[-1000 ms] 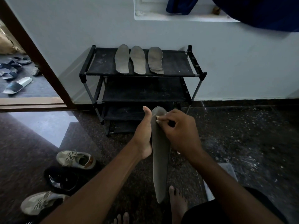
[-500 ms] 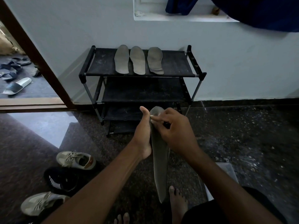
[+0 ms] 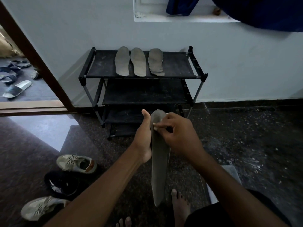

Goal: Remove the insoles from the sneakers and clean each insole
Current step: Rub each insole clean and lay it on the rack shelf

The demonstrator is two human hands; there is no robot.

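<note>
The person's left grip (image 3: 144, 138), at the centre of the frame, holds a long grey insole (image 3: 159, 169) by its left edge near the top. The thumb points straight up beside the insole and the other fingers are hidden behind it. The right grip (image 3: 178, 136) is closed on the same insole from the right, its fingers curled across the upper face and their tips at the left edge. A sliver of something pale shows at the fingertips, too small to identify. The insole hangs upright, its lower end just above the person's bare foot (image 3: 180, 205) at the bottom of the frame. On the dark speckled stone floor (image 3: 246, 136) at the lower left lie a beige laced sneaker (image 3: 75, 163), a black knit sneaker with white stripes (image 3: 62, 184) and a second beige sneaker (image 3: 41, 207), close together. Above the hands a black three-tier metal shoe rack (image 3: 173, 68) stands against the pale wall. Three grey insoles (image 3: 138, 62) lie side by side on its top shelf. In the upper right hangs a dark blue cloth (image 3: 262, 12). Through the doorway at the left edge lies a white and dark slide sandal (image 3: 16, 88).
</note>
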